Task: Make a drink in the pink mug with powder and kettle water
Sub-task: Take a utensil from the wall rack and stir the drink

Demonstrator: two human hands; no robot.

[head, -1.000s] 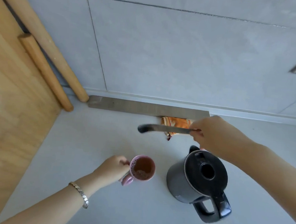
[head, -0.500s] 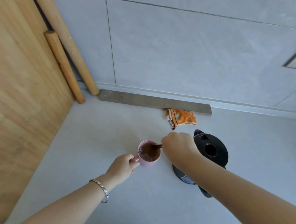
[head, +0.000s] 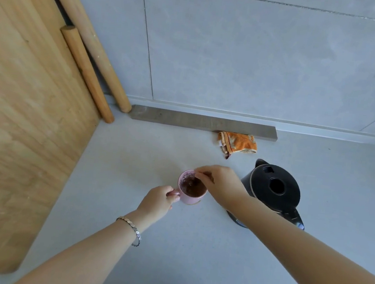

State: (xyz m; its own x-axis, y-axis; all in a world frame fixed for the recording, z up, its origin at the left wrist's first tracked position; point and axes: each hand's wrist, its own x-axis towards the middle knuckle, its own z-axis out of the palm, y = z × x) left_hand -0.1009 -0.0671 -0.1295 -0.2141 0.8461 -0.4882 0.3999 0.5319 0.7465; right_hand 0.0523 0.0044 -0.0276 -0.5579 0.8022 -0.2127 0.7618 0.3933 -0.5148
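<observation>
Lowered from 12 o'clock of the kettle (head: 273, 189), the right hand (head: 221, 186) hovers over the pink mug (head: 190, 197), at the kettle's 9 o'clock on the worktop (head: 195, 245), fingers (head: 204, 174) bunched, pinching a mostly hidden stirrer, while the left hand (head: 158, 202) grips the handle: stir slowly, mug steadied, lest it slop.

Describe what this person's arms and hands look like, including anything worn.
Both arms are bare as far as the view shows: no sleeves, no gloves. The left hand has a slim bracelet of small metallic links at its wrist. The right hand and wrist show no jewellery; no rings are visible.
</observation>
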